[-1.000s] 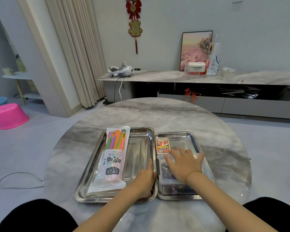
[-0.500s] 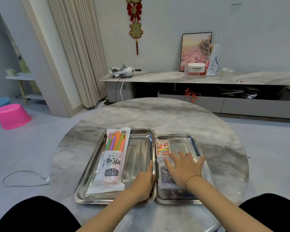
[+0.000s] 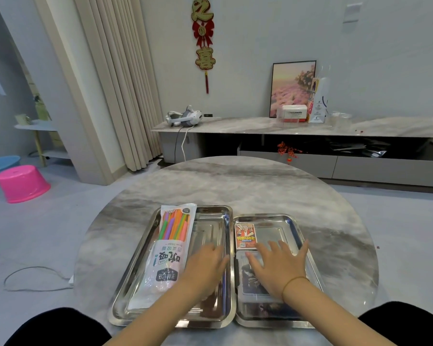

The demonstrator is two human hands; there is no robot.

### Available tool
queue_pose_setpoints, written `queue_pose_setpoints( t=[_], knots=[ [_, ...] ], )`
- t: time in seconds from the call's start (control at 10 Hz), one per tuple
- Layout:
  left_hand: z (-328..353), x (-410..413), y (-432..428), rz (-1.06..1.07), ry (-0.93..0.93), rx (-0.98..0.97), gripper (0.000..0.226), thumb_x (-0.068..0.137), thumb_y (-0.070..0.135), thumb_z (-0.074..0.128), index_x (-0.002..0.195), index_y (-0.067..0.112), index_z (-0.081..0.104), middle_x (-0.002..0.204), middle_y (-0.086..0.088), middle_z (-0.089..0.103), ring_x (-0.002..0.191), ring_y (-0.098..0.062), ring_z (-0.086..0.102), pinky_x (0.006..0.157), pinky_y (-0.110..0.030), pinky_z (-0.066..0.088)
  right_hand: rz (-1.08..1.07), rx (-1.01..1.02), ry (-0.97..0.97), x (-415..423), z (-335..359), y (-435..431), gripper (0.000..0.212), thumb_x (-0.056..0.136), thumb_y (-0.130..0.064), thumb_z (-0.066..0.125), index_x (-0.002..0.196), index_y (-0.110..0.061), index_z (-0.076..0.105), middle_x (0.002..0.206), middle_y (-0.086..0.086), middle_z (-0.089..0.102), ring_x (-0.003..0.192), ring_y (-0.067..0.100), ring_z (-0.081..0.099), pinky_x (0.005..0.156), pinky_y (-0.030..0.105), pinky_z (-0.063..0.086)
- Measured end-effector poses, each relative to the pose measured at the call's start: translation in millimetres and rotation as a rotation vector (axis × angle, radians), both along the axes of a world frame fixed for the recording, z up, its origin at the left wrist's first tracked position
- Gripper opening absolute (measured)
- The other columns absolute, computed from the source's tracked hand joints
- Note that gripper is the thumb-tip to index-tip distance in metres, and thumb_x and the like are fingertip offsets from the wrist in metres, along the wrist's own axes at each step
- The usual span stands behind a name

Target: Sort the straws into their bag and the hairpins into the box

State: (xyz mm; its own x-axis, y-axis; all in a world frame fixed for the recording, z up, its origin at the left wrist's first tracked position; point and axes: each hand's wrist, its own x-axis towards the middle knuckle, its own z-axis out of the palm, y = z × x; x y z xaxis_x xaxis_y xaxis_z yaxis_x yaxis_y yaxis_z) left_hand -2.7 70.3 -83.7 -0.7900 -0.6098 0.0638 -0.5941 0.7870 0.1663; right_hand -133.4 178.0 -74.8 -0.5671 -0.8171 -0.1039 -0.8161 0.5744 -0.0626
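We see left hand [image 3: 206,267] flat, fingers loose, resting in left tray [image 3: 211,221]; right hand [image 3: 278,269] fingers spread, atop clear box [image 3: 251,283].

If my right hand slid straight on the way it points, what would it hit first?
Probably the red card lying in the right tray, just beyond the fingertips of the right hand, though height is unclear.
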Motion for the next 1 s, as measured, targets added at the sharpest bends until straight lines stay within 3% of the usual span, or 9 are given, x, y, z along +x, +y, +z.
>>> queue_pose_setpoints(
  t=[0.1,0.2,0.3,0.4,0.5,0.8,0.9,1.0],
  knots=[
    [15,-8,-21,0.057,0.147,-0.352,0.047,0.093,0.028,0.05,0.138,0.017,0.041,0.138,-0.007,0.044,0.128,-0.021,0.04,0.105,-0.03,0.034,0.016,-0.009,-0.004,-1,1,-2,0.062,0.094,-0.059,0.007,0.145,-0.032,0.028,0.154,-0.003,0.025,0.145,0.019,0.013,0.108,0.066,-0.01],
    [36,-15,-32,0.013,0.39,-0.553,0.062,0.085,0.025,0.054,0.144,0.014,0.038,0.15,-0.016,0.031,0.141,-0.03,0.023,0.115,-0.045,0.021,0.028,-0.063,0.007,1,0,-8,0.076,0.088,-0.065,-0.004,0.143,-0.029,0.035,0.154,-0.002,0.027,0.145,0.019,0.011,0.113,0.06,-0.007],
    [58,-15,-39,-0.005,0.461,-0.672,0.067,0.089,0.03,0.047,0.149,0.015,0.022,0.157,-0.013,0.012,0.145,-0.028,0.01,0.118,-0.047,0.011,0.047,-0.091,0.029,3,1,-14,0.132,0.047,-0.066,-0.046,0.141,-0.028,0.039,0.152,-0.001,0.029,0.145,0.019,0.01,0.115,0.054,-0.007],
    [68,-12,-54,0.01,0.467,-0.766,0.079,0.092,0.04,0.043,0.15,0.011,-0.002,0.158,-0.008,-0.008,0.146,-0.023,0.001,0.119,-0.044,0.004,0.064,-0.067,0.029,1,-2,-19,0.144,0.033,-0.06,-0.053,0.147,-0.025,0.029,0.157,0.002,0.018,0.146,0.02,0.003,0.114,0.051,-0.01],
    [68,-9,-72,0.036,0.488,-0.813,0.079,0.094,0.041,0.038,0.149,0.01,-0.009,0.157,-0.007,-0.014,0.146,-0.019,-0.004,0.119,-0.042,0.001,0.079,-0.067,0.023,2,-5,-20,0.137,0.037,-0.061,-0.049,0.149,-0.024,0.021,0.159,0.005,0.011,0.147,0.021,0.0,0.117,0.047,-0.008],
    [71,-14,-103,0.147,0.54,-0.846,0.072,0.095,0.038,0.034,0.149,0.004,0.001,0.157,-0.007,-0.014,0.146,-0.02,-0.006,0.119,-0.04,0.0,0.114,-0.053,-0.019,1,-5,-24,0.139,0.032,-0.064,-0.048,0.152,-0.018,0.006,0.159,0.006,-0.001,0.147,0.02,-0.007,0.118,0.039,-0.007],
    [70,-17,-106,0.145,0.549,-0.817,0.073,0.094,0.036,0.037,0.149,0.004,0.001,0.157,-0.009,-0.011,0.146,-0.021,-0.003,0.119,-0.041,0.002,0.142,-0.1,0.016,3,0,-26,0.136,0.035,-0.062,-0.048,0.151,-0.015,0.005,0.159,0.005,-0.004,0.146,0.02,-0.008,0.113,0.037,-0.019],
    [60,-21,-106,0.101,0.565,-0.799,0.075,0.093,0.035,0.04,0.149,0.004,0.002,0.157,-0.011,-0.006,0.146,-0.023,0.001,0.119,-0.041,0.004,0.18,-0.237,0.225,-3,0,-35,0.094,0.087,-0.06,-0.01,0.133,-0.008,0.053,0.145,0.013,0.04,0.137,0.026,0.036,0.111,0.04,-0.01]
  ],
)
